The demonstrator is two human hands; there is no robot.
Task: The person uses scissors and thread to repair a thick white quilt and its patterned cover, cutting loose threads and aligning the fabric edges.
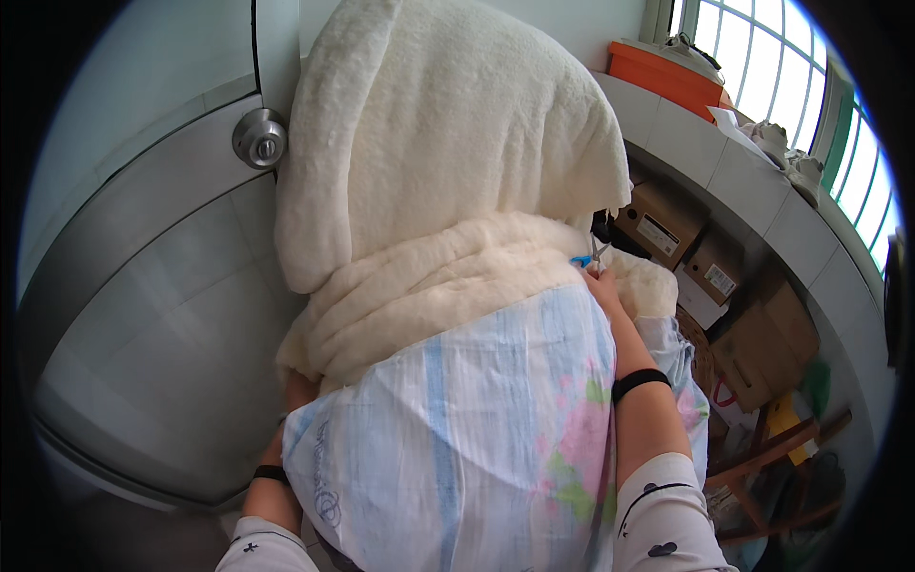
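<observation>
A thick cream fleece pad [467,114] hangs in front of me and folds into rumpled layers at its middle. Over its lower part lies a pale blue-and-white cloth [477,410] with pink and green floral patches. My right hand [601,284], at the right edge of the folds, is closed around scissors [599,252] with blue handles; their blades point up and away. At the left edge, my left hand [303,389] reaches behind the fleece; its fingers are hidden. Another flap of fleece [643,284] hangs beyond my right hand.
A door with a round metal knob [259,138] stands close on the left. On the right, a tiled ledge [743,172] carries an orange box [664,78] and shoes [806,172]. Cardboard boxes [658,224] and a wooden frame [762,477] crowd the space below it.
</observation>
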